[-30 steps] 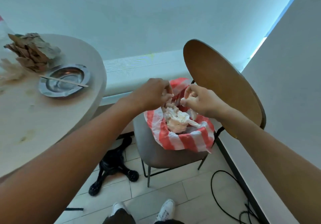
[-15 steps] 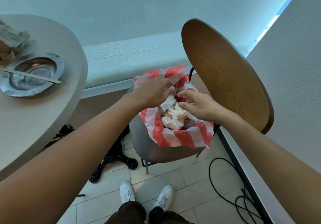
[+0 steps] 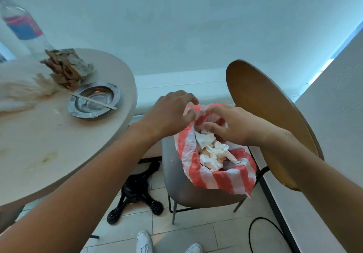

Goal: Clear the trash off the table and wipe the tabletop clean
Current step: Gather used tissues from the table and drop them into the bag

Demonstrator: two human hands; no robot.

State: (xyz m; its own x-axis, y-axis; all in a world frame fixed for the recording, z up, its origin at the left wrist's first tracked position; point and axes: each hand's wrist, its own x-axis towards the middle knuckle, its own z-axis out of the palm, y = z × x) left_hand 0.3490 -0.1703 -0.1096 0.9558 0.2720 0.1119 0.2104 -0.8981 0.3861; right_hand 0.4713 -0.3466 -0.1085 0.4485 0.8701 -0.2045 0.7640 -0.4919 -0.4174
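Note:
A red-and-white striped plastic bag (image 3: 222, 178) sits open on a grey chair seat (image 3: 182, 190), filled with crumpled white tissues (image 3: 214, 154). My left hand (image 3: 169, 113) pinches the bag's far rim. My right hand (image 3: 231, 125) hovers over the bag's mouth, its thumb and fingers holding the same far edge of plastic. On the round beige table (image 3: 64, 144) at left lie a crumpled brown paper wrapper (image 3: 66, 70), a metal ashtray (image 3: 94, 101) with a wooden stick (image 3: 94, 100) across it, and a pale crumpled mass (image 3: 21, 89).
A plastic water bottle (image 3: 23, 28) stands at the table's far left. Stains and crumbs mark the tabletop. The chair's wooden backrest (image 3: 263, 115) rises right of the bag. The black table base (image 3: 137, 191), a black cable (image 3: 265, 233) and my white shoes (image 3: 144, 243) are on the tiled floor.
Both hands have come up from the tissues to the bag's far rim and now hold the plastic. The view has swung left, showing more of the table and the bottle.

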